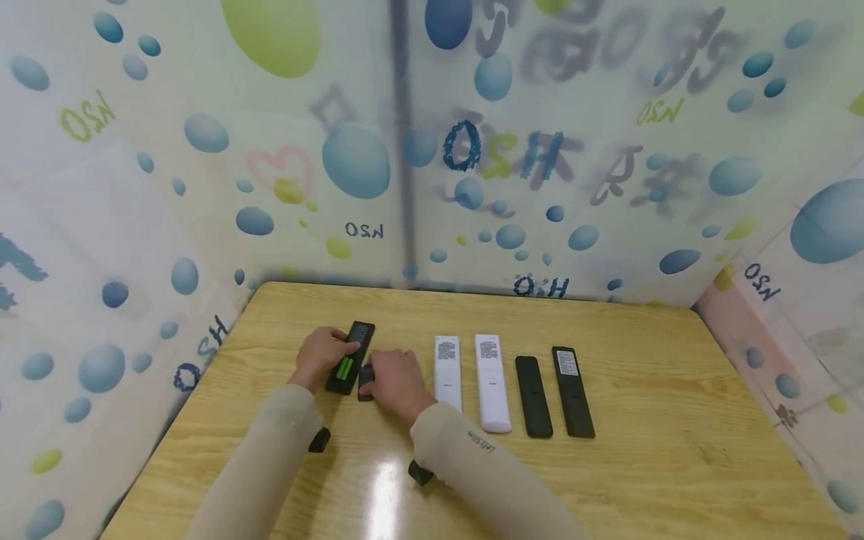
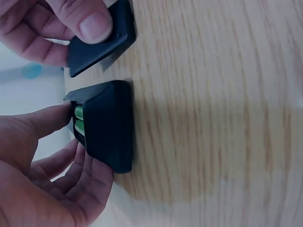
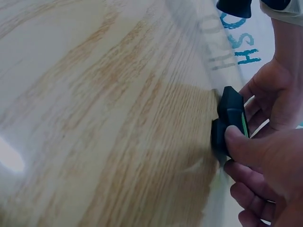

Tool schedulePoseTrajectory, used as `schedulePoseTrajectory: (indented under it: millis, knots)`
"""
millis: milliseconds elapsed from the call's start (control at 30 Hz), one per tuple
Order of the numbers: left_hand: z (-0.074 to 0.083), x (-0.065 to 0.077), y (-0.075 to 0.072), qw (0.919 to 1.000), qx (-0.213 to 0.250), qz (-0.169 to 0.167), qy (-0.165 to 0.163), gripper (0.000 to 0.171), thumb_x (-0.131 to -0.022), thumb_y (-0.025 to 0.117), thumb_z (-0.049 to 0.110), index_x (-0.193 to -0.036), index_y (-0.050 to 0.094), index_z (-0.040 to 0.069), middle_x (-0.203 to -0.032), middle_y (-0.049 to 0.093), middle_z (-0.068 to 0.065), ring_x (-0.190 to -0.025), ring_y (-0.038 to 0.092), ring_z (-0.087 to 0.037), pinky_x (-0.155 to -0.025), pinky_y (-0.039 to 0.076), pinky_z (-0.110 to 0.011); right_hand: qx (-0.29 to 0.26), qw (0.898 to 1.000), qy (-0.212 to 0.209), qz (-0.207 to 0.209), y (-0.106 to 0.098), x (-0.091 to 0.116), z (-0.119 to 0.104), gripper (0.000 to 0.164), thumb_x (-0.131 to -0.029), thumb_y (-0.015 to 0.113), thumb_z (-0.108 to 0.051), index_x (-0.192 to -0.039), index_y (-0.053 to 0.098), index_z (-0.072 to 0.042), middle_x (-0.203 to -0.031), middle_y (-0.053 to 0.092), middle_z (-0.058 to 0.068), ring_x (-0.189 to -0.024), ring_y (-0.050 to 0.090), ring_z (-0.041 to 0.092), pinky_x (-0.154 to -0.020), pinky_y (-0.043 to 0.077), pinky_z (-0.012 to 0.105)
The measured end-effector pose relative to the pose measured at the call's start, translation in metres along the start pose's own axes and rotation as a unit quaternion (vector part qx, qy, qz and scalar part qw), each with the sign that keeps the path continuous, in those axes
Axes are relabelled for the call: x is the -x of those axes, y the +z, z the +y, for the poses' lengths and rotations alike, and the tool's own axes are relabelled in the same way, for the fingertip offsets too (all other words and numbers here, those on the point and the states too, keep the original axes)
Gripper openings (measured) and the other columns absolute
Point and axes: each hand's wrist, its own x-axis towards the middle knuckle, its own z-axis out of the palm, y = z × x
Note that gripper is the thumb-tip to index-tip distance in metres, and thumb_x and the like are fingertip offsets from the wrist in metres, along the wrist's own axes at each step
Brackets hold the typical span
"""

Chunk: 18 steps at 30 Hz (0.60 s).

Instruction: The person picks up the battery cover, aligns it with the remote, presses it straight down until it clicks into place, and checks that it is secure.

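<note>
In the head view my left hand (image 1: 320, 358) grips a black remote control (image 1: 363, 333) lying face down on the table. Its battery compartment is uncovered, and green batteries (image 1: 345, 368) show inside. The left wrist view has the thumb at one side of the remote (image 2: 110, 130) and the fingers at the other. My right hand (image 1: 400, 384) pinches a small black battery cover (image 1: 365, 387) just right of the remote's lower end. Up close, the right thumb lies on top of that cover (image 2: 106, 49), with fingers at its edge.
To the right, a white remote (image 1: 448, 375), a second white remote (image 1: 493, 386), a black remote (image 1: 534, 397) and a longer black remote with a label (image 1: 575, 401) lie in a row on the wooden table (image 1: 648, 465). Patterned walls (image 1: 472, 225) enclose the table's back and sides.
</note>
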Motion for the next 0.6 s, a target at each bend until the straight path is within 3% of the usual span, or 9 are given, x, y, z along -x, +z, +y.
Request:
schedulePoseTrajectory:
  millis: [167,333,467,600]
  knots:
    - [0.003,0.003,0.001,0.9998,0.021,0.001,0.0,0.049,-0.093,0.064,0.032,-0.128,0.056,-0.001,-0.126,0.058,-0.023,-0.1,0.056,-0.03,-0.079,0.048,-0.036,0.018,1.0,-0.014,0.009,-0.003,0.001,0.0,0.032,-0.086,0.07,-0.045,-0.109,0.067,-0.023,-0.097,0.073,-0.008,-0.093,0.067,0.014,-0.088,0.048,0.038]
    - [-0.001,0.001,0.004,0.9994,0.033,0.005,0.002,0.051,-0.093,0.064,0.032,-0.131,0.054,-0.001,-0.13,0.056,-0.024,-0.105,0.056,-0.031,-0.083,0.049,-0.039,0.002,1.0,-0.021,0.02,-0.009,0.007,0.002,0.025,-0.091,0.066,-0.043,-0.109,0.072,-0.028,-0.094,0.073,-0.012,-0.092,0.066,0.012,-0.091,0.047,0.039]
    - [-0.005,-0.003,0.006,0.9983,0.057,0.005,-0.002,0.05,-0.093,0.063,0.032,-0.132,0.055,0.001,-0.133,0.054,-0.023,-0.108,0.054,-0.031,-0.086,0.049,-0.039,-0.001,0.999,-0.023,0.033,-0.013,0.009,0.007,0.023,-0.09,0.066,-0.047,-0.102,0.074,-0.03,-0.093,0.072,-0.013,-0.09,0.063,0.013,-0.088,0.047,0.037]
    - [-0.003,-0.003,0.007,0.9966,0.083,0.005,0.002,0.049,-0.094,0.062,0.032,-0.132,0.055,0.001,-0.135,0.053,-0.022,-0.111,0.053,-0.031,-0.09,0.049,-0.04,0.0,0.999,-0.028,0.044,-0.02,0.013,0.013,0.021,-0.089,0.067,-0.048,-0.085,0.074,-0.028,-0.079,0.069,-0.014,-0.078,0.061,0.012,-0.082,0.046,0.037]
